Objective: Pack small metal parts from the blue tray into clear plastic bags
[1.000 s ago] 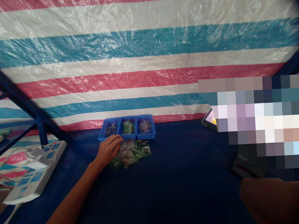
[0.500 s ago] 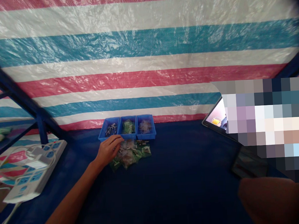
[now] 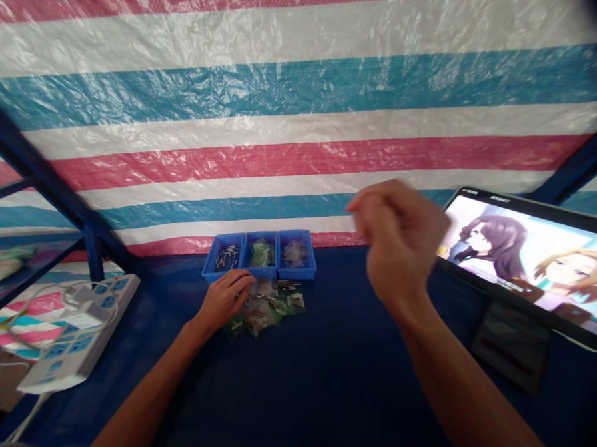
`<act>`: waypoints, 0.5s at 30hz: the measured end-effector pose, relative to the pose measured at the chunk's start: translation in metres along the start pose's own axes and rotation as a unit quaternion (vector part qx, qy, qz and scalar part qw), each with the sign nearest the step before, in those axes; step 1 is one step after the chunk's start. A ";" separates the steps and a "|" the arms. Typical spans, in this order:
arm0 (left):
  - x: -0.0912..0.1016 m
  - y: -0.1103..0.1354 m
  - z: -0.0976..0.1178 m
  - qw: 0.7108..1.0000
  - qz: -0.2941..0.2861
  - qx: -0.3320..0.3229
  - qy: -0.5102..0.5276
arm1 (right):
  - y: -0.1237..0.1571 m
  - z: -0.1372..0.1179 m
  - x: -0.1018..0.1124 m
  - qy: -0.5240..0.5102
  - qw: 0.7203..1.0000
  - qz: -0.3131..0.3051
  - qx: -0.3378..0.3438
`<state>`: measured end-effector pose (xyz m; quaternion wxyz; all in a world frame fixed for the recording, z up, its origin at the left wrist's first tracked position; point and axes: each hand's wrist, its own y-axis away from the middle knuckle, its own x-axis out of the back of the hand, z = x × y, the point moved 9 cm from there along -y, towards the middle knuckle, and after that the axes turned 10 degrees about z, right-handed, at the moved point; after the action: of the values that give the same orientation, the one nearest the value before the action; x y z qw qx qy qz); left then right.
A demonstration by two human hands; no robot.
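Observation:
My left hand (image 3: 226,298) rests on the dark blue table at the left edge of a heap of small green and clear packets with metal pins (image 3: 266,306). Its fingers curl down onto the heap; what they grip is hidden. Just behind the heap stand three small blue trays (image 3: 259,257), holding metal pins, green packets and clear packets. My right hand (image 3: 397,242) hangs in the air right of the trays, smeared by motion, fingers bunched together.
A tablet (image 3: 535,261) playing a cartoon leans on a stand at the right. A white power strip (image 3: 79,332) with plugged cables lies at the left edge. Blue frame posts (image 3: 92,251) and a striped plastic sheet (image 3: 293,117) close the back.
My right hand has risen from the lower right corner into the middle of the view, in front of the tablet. My left hand stays on the heap of packets.

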<state>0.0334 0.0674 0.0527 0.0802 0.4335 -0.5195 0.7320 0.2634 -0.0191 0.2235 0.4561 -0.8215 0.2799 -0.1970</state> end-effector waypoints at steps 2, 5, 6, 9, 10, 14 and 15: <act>-0.004 0.000 0.003 1.000 -0.021 -0.002 0.000 | 0.015 0.011 -0.044 0.039 0.989 -0.142 -0.001; -0.006 -0.001 0.006 0.999 -0.043 -0.008 0.002 | 0.071 0.040 -0.111 0.122 0.918 -0.377 -0.006; -0.006 -0.002 0.006 0.999 -0.047 -0.008 0.002 | 0.090 0.049 -0.126 0.142 0.897 -0.418 -0.010; -0.008 -0.001 0.002 0.998 -0.061 -0.001 -0.001 | 0.135 0.071 -0.153 0.200 0.859 -0.471 -0.010; -0.009 0.000 0.000 0.998 -0.065 0.002 -0.003 | 0.145 0.078 -0.158 0.224 0.852 -0.473 -0.015; -0.013 0.003 -0.004 0.997 -0.080 0.000 -0.002 | 0.159 0.096 -0.164 0.287 0.845 -0.447 -0.055; -0.015 0.004 -0.004 0.996 -0.085 -0.002 -0.001 | 0.160 0.098 -0.164 0.295 0.846 -0.440 -0.064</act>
<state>0.0382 0.0742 0.0393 0.1424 0.4765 -0.4820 0.7214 0.1492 0.0802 0.0249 0.1638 -0.7892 0.0227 -0.5915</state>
